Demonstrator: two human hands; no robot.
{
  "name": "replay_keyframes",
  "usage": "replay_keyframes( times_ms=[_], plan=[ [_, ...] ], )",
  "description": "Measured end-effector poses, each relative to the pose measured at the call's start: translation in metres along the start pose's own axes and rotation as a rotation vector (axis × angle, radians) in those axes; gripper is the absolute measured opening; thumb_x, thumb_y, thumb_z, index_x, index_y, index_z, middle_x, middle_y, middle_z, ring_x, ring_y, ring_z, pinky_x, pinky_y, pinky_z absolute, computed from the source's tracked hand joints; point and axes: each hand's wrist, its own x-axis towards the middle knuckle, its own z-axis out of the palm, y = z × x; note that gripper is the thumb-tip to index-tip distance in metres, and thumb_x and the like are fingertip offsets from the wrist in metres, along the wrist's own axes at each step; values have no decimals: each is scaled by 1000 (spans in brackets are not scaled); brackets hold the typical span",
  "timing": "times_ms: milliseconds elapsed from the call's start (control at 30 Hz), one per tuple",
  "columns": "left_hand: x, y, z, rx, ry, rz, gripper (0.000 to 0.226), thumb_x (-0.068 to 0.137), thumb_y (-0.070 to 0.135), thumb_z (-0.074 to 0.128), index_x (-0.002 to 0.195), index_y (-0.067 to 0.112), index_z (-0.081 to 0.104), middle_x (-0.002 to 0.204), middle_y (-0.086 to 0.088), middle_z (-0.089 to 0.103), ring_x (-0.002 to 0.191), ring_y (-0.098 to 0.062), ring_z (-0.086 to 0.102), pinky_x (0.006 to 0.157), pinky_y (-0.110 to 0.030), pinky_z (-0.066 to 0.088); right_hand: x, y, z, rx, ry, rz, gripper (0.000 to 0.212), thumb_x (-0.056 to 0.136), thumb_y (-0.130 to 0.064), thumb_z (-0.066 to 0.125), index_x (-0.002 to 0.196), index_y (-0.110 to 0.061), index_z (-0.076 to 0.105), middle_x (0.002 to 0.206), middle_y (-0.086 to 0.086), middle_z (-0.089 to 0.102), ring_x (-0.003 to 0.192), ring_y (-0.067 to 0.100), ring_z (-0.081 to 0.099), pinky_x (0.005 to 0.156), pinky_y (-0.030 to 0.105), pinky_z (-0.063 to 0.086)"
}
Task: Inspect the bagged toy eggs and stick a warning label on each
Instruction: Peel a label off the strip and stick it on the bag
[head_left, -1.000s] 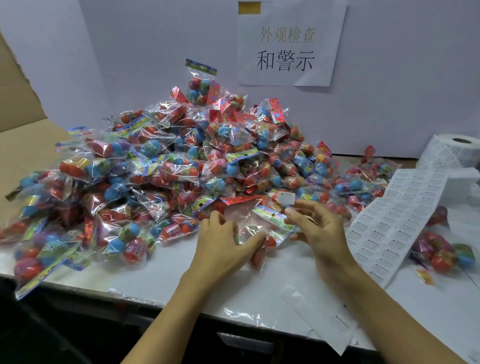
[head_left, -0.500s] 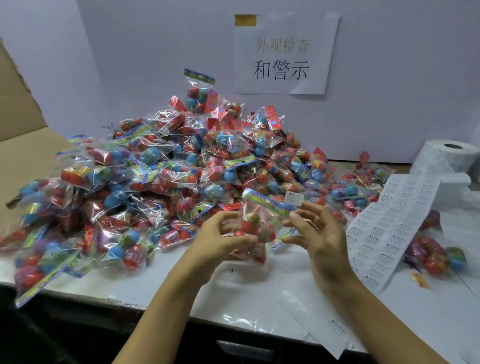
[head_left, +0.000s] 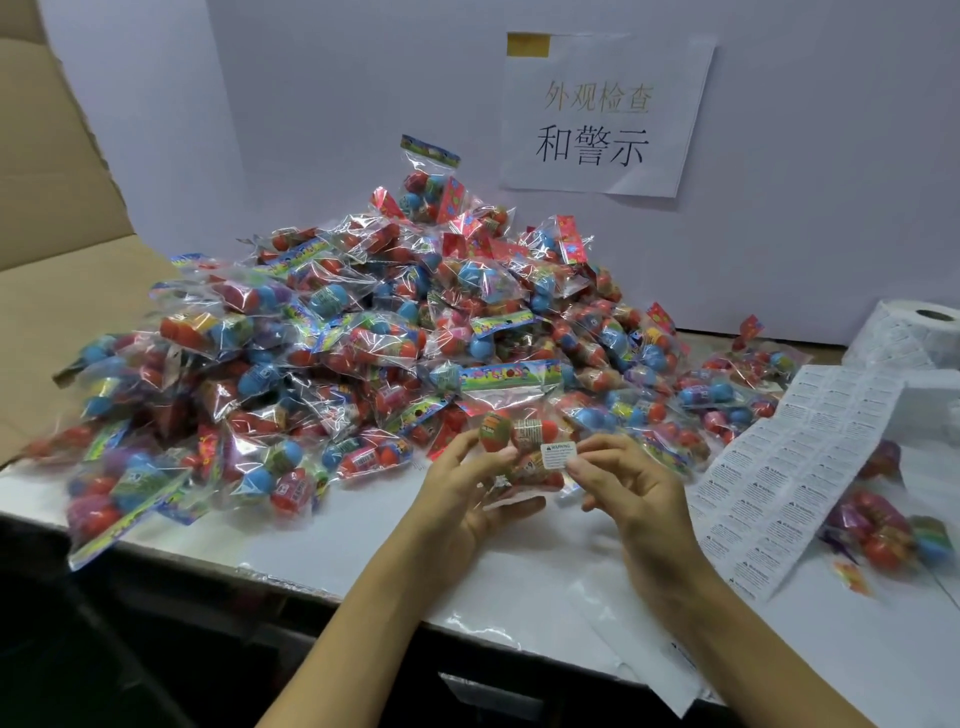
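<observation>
Near the bench's front edge, the left hand (head_left: 457, 499) grips the bag of eggs (head_left: 519, 452) while the right hand (head_left: 623, 488) pinches the warning label (head_left: 558, 455), best pressed flat onto smooth film.

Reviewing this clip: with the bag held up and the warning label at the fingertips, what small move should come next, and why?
Probably press the warning label flat onto the bag of toy eggs. The left hand holds the bag up from below, and the right hand pinches the label's edge against the bag's front, so it looks placed but not yet rubbed down.

Head-worn view, down over table (head_left: 363, 530)
</observation>
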Motion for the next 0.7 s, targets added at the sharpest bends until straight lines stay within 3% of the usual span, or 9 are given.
replay_keyframes(
  times_ms=[167,400,567,700],
  plan=[
    [-3,0,2,18,35,-6,34,95,4,61,129,1,57,125,-29,66,116,-51,64,84,-47,59,-3,3,3,-60,-12,0,8,73,-26,84,70,-20,80,95,-10,68,83,5,64,63,16,49],
    [-3,-1,2,19,5,25,35,94,2,63,128,4,59,120,-26,70,100,-34,71,88,-47,60,-5,2,7,-107,-11,-8,21,66,-37,80,70,-17,79,99,2,65,86,9,63,68,18,48],
    [-2,-2,2,-10,-3,37,49,74,11,74,121,8,62,113,-24,73,96,-33,73,82,-44,62,-5,1,8,-131,-3,0,20,67,-37,80,70,-18,79,93,-8,65,84,7,64,65,19,47],
    [0,-5,0,3,-6,54,47,82,2,78,125,8,60,111,-22,74,98,-37,74,85,-45,62,-6,1,7,-137,8,-4,21,66,-41,79,70,-20,79,90,-13,65,83,5,64,64,16,47]
  ],
)
